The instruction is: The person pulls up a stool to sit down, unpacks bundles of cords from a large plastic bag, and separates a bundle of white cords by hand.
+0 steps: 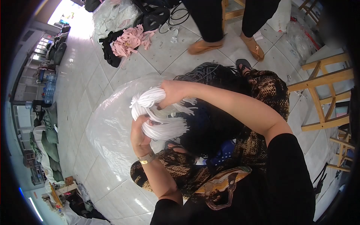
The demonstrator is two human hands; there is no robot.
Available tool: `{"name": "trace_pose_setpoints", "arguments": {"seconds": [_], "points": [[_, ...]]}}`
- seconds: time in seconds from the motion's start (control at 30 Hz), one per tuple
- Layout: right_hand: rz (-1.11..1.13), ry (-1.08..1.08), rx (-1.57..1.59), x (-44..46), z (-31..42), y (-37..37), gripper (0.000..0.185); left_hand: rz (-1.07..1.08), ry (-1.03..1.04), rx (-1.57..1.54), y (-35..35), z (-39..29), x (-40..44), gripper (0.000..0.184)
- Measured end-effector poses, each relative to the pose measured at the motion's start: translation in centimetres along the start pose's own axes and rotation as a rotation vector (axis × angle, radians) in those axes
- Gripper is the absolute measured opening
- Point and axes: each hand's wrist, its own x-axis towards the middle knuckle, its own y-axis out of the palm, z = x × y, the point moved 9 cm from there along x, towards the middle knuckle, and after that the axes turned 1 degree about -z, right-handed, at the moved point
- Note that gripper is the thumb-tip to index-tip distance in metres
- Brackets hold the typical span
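A bundle of white cords hangs folded between my two hands, over a clear plastic bag. My left hand, with a watch at the wrist, grips the bundle from its lower left side. From the upper right, my right hand is closed round the top of the same bundle. Loose cord ends fan out to the right, in front of a dark pile. Dark grey cords lie on top of that pile. Parts of the fingers are hidden in the white cords.
A person in black trousers stands at the top. Pink strips and black cloth lie on the tiled floor, upper left. Wooden stools stand at the right. A handbag rests on my lap.
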Motion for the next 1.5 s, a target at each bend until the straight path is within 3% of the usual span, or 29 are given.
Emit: {"name": "trace_pose_setpoints", "arguments": {"seconds": [0.13, 0.37, 0.53, 0.63, 0.93, 1.13, 1.23, 1.37, 1.5], "points": [[-0.013, 0.059, 0.033, -0.6, 0.2, -0.1, 0.04, -0.064, 0.005, 0.018, -0.2, 0.0, 0.0, 0.031], [0.041, 0.171, 0.162, -0.8, 0.3, -1.0, 0.028, -0.019, 0.003, 0.012, -0.4, -0.1, 0.0, 0.032], [0.15, 0.169, 0.316, -0.8, 0.0, 0.4, 0.027, -0.009, 0.013, 0.0, -0.3, -0.1, 0.0, 0.033], [0.097, 0.135, 0.227, -0.3, -0.6, 0.6, 0.027, -0.029, 0.013, 0.019, -0.2, -0.2, -0.1, 0.034], [0.017, 0.183, 0.194, -0.7, -1.0, 1.0, 0.046, -0.003, 0.025, 0.013, -0.1, -0.1, -0.1, 0.035], [0.04, 0.218, 0.255, -1.8, 0.7, 0.2, 0.041, -0.046, 0.017, 0.041, 0.4, -0.5, -0.4, 0.034], [0.215, 0.244, 0.368, -1.5, 0.7, 0.8, 0.04, -0.01, 0.067, 0.093, 1.7, -1.1, -0.5, 0.031], [0.167, 0.298, 0.39, -2.1, 0.6, 0.6, 0.045, -0.033, 0.127, 0.203, 2.5, -1.5, -0.3, 0.027], [0.15, 0.108, 0.317, -1.0, 1.0, 1.2, 0.045, -0.035, 0.202, 0.348, 2.5, -1.9, 0.3, 0.022]]}}
